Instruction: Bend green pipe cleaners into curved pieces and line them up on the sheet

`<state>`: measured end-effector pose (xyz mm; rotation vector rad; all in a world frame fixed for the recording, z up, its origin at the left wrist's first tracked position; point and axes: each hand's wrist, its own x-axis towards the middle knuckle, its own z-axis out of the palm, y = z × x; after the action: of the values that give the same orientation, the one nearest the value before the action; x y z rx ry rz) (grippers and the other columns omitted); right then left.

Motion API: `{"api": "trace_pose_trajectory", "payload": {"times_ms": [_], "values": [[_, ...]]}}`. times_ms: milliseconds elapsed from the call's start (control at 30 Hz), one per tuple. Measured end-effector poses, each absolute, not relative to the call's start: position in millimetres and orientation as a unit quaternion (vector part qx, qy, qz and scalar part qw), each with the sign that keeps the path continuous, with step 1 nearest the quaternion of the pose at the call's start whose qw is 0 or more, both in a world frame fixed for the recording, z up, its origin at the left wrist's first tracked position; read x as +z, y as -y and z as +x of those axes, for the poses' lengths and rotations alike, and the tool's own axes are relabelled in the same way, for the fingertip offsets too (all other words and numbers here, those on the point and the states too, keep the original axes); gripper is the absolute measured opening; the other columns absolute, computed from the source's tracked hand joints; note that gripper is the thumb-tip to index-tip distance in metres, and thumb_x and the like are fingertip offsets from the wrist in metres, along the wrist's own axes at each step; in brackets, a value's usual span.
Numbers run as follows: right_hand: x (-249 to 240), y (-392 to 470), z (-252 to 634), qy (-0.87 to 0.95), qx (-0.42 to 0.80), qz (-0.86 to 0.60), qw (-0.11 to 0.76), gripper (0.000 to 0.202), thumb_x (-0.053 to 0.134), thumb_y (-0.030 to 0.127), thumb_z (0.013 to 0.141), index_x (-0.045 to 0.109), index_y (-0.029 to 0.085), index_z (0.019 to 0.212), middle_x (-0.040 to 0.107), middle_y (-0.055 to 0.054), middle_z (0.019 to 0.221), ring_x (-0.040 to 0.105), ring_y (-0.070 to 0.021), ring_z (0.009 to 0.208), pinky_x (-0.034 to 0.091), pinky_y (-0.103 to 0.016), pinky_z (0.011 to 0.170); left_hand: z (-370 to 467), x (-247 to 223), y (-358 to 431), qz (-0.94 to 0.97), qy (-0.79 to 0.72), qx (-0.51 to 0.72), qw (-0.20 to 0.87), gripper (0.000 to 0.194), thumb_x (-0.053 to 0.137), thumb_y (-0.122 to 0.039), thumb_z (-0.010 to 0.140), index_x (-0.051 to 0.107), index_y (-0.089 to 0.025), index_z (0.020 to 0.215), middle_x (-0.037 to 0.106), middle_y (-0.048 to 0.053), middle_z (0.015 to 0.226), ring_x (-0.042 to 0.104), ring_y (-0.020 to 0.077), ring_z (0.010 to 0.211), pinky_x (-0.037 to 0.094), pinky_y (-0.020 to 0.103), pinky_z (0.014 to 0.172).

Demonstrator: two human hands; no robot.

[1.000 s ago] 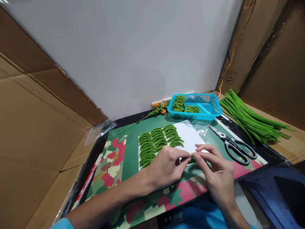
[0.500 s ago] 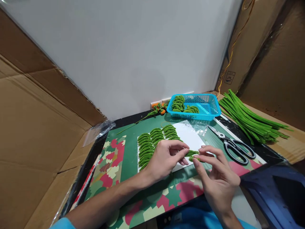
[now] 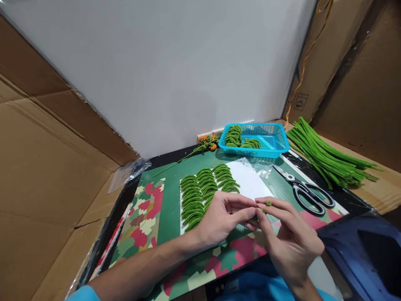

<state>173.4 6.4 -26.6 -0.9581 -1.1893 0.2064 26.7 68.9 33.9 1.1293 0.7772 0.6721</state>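
Note:
My left hand (image 3: 224,215) and my right hand (image 3: 288,234) meet at their fingertips over the front edge of a white sheet (image 3: 247,177). Both pinch a small green fuzzy piece (image 3: 263,211), mostly hidden by the fingers; a green tip (image 3: 268,203) pokes out above the right fingers. Left of the hands, curved green fuzzy pieces (image 3: 191,198) lie on the sheet in three columns, the lower part of them covered by my left hand.
Behind stands a blue basket (image 3: 274,154) holding more green pieces. Black-handled scissors (image 3: 308,194) and a bundle of green stems (image 3: 328,156) lie at the right. An orange-flowered stem (image 3: 200,148) rests at the back, clear plastic (image 3: 134,169) at the left.
Both hands have come closer together and shifted slightly down and right. The green piece, seen between them before, is now mostly covered by fingers.

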Motion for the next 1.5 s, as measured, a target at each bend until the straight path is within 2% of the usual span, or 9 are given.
{"api": "trace_pose_trajectory", "payload": {"times_ms": [200,433,633,900,1067,1233,1333,1400,1500], "values": [[-25.4,-6.4,176.2,0.558,0.072,-0.443,0.698,0.032,0.076,-0.001,0.092,0.081,0.025,0.111,0.083,-0.008,0.108,0.082,-0.0268,0.096,0.069,-0.042,0.079,24.9,35.5,-70.6,0.527,-0.351,0.310,0.709,0.044,0.104,-0.040,0.069,0.086,-0.011,0.097,0.085,0.011,0.088,0.081,0.0210,0.073,0.068,0.030,0.072],[-22.1,-7.2,180.0,0.584,0.041,-0.440,0.681,0.036,0.078,-0.001,0.091,0.081,0.025,0.114,0.083,-0.009,0.110,0.082,-0.0262,0.096,0.072,-0.041,0.080,24.6,33.7,-72.5,0.519,-0.359,0.326,0.704,0.039,0.106,-0.031,0.065,0.084,-0.011,0.091,0.084,0.007,0.084,0.079,0.0174,0.074,0.066,0.025,0.073],[-23.2,-9.7,183.5,0.596,0.015,-0.440,0.671,0.039,0.079,0.000,0.092,0.082,0.028,0.118,0.085,-0.008,0.111,0.084,-0.0267,0.091,0.074,-0.041,0.079,24.4,34.7,-75.5,0.526,-0.369,0.314,0.699,0.040,0.107,-0.034,0.062,0.082,-0.012,0.085,0.081,0.005,0.077,0.079,0.0188,0.070,0.066,0.028,0.074],[-27.6,-14.6,193.9,0.597,0.019,-0.421,0.682,0.039,0.076,-0.002,0.094,0.084,0.027,0.118,0.086,-0.008,0.108,0.085,-0.0249,0.090,0.074,-0.038,0.078,23.1,34.3,-80.4,0.553,-0.368,0.288,0.690,0.031,0.098,-0.036,0.079,0.081,-0.011,0.089,0.080,0.004,0.082,0.080,0.0165,0.075,0.065,0.022,0.074],[-24.9,-17.6,193.5,0.598,0.049,-0.419,0.681,0.038,0.073,-0.004,0.095,0.083,0.027,0.114,0.085,-0.007,0.105,0.084,-0.0240,0.092,0.073,-0.038,0.077,23.8,30.9,-81.4,0.576,-0.338,0.283,0.688,0.029,0.090,-0.037,0.089,0.077,-0.013,0.100,0.077,0.001,0.083,0.080,0.0178,0.073,0.067,0.027,0.071],[-31.4,-17.1,190.0,0.565,0.094,-0.414,0.708,0.034,0.078,-0.003,0.091,0.080,0.025,0.111,0.085,-0.006,0.100,0.084,-0.0251,0.091,0.072,-0.040,0.078,25.7,32.0,-81.2,0.577,-0.335,0.293,0.685,0.030,0.092,-0.035,0.087,0.074,-0.012,0.095,0.077,0.002,0.079,0.076,0.0139,0.064,0.061,0.021,0.064],[-35.0,-17.7,192.5,0.545,0.109,-0.412,0.722,0.043,0.082,-0.001,0.089,0.076,0.024,0.124,0.085,-0.006,0.103,0.084,-0.0240,0.090,0.074,-0.038,0.078,24.4,33.7,-83.1,0.578,-0.341,0.303,0.677,0.031,0.094,-0.035,0.083,0.074,-0.012,0.091,0.076,0.001,0.080,0.073,0.0128,0.060,0.059,0.020,0.058],[-34.8,-19.2,197.6,0.577,0.122,-0.410,0.696,0.045,0.081,0.000,0.090,0.076,0.024,0.128,0.085,-0.007,0.107,0.084,-0.0241,0.093,0.074,-0.037,0.079,22.8,34.2,-84.4,0.581,-0.351,0.305,0.668,0.030,0.094,-0.034,0.082,0.075,-0.012,0.090,0.075,0.001,0.078,0.072,0.0127,0.059,0.058,0.021,0.059],[-33.3,-22.2,206.7,0.626,0.152,-0.396,0.654,0.039,0.077,-0.002,0.094,0.081,0.026,0.120,0.085,-0.008,0.108,0.083,-0.0250,0.100,0.072,-0.039,0.084,21.2,34.0,-85.8,0.591,-0.366,0.304,0.652,0.025,0.090,-0.033,0.086,0.077,-0.012,0.091,0.075,0.001,0.075,0.073,0.0132,0.060,0.058,0.021,0.063]]}}
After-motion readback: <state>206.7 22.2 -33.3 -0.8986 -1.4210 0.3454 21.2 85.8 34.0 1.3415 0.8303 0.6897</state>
